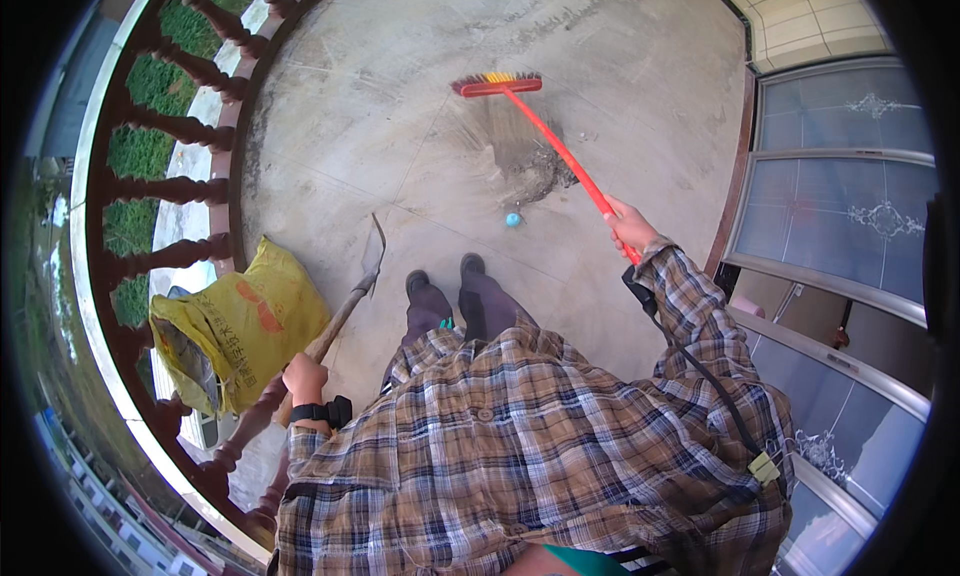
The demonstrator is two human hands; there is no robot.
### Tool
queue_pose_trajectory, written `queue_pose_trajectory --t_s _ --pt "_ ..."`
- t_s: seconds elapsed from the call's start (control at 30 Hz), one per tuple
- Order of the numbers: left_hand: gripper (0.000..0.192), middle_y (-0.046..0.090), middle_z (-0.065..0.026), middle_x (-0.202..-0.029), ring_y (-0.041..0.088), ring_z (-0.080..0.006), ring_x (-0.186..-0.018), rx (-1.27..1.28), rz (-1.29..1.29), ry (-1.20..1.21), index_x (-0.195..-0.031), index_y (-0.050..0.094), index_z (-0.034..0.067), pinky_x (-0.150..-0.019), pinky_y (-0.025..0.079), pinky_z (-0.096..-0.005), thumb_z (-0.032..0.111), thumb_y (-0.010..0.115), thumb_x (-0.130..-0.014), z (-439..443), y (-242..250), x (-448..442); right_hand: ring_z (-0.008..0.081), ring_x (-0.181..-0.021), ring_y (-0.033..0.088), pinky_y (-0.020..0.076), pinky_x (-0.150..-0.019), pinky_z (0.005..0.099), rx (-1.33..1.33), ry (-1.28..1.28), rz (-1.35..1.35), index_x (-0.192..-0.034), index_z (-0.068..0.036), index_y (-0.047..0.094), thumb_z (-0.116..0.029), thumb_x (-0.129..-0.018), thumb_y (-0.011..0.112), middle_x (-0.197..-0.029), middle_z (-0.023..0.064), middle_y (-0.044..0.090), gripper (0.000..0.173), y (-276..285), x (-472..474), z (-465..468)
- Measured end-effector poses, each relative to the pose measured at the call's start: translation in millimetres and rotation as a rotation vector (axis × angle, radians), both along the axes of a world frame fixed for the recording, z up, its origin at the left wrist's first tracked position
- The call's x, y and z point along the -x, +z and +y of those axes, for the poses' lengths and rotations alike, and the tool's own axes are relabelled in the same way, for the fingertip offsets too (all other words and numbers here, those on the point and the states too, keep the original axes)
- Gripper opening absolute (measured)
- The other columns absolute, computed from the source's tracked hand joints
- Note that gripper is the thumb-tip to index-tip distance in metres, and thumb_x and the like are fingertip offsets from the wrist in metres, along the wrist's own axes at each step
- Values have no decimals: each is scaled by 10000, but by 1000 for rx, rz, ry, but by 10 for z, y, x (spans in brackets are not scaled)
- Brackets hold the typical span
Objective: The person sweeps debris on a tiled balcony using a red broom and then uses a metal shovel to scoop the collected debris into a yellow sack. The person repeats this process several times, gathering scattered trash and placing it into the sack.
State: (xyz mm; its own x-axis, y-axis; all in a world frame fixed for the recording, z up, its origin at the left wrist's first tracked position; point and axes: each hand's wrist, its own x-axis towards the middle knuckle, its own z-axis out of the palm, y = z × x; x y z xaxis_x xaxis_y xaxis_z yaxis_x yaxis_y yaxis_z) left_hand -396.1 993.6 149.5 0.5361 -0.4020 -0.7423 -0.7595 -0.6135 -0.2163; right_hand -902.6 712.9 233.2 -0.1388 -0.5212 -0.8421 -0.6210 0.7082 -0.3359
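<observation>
My right hand (631,229) is closed around the red handle of a push broom (501,88). The broom's red head, with dark and yellow bristles, is on the concrete floor ahead, beyond a heap of grey dirt (551,172). Nearer my feet sits a small light-blue ball-like object (513,220). My left hand (305,377) grips the wooden shaft of a long-handled tool with a flat metal blade (373,253), a shovel or hoe; I cannot tell which. Its blade is over the floor to the left of my feet. The lower end of the shaft is partly hidden by my left wrist.
A yellow woven sack (244,321) bearing writing stands by the left balustrade (176,190), with its mouth partly gaping. Sliding glass doors (829,216) in metal frames run along the right side. A tiled wall (806,13) rises at the top right.
</observation>
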Motion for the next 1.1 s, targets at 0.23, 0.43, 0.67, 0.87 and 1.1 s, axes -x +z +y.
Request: queue_pose_trajectory --t_s 0.23,0.43,0.67,0.87,1.1 --pt "212 631 -184 -860 611 -327 -837 -41 -26 86 -815 641 25 -734 483 -387 170 588 -669 290 179 -76 118 -466 445 415 -412 298 293 281 3 -1338 -208 322 -175 -878 441 -631 31 458 476 -1495 -516 -917" --pt "226 625 -203 -826 609 -343 -802 19 -29 109 -803 636 -1 -709 486 -397 172 609 -660 559 -15 -168 110 -367 381 342 -324 286 -117 310 186 -1340 -237 313 -165 -897 375 -531 15 393 453 -658 263 224" --pt "186 634 -178 -850 615 -321 -844 -48 23 167 -800 650 36 -729 489 -365 162 579 -684 756 -216 -206 281 -809 588 458 -726 381 242 742 290 -1302 -180 364 -139 -855 458 -910 182 595 458 596 -28 802" --pt "207 634 -178 -853 613 -326 -844 -48 30 191 -809 655 33 -719 492 -361 173 597 -669 800 -104 -217 347 -890 557 445 -750 407 293 807 102 -1293 -175 366 -201 -876 434 -1001 198 573 424 -304 -1133 246" --pt "209 632 -184 -870 612 -326 -847 -31 -20 203 -825 650 33 -731 485 -372 171 593 -680 936 126 -283 310 -994 529 418 -835 371 297 817 0 -1234 -188 461 -216 -838 488 -1062 185 558 397 -2013 -2144 -316"
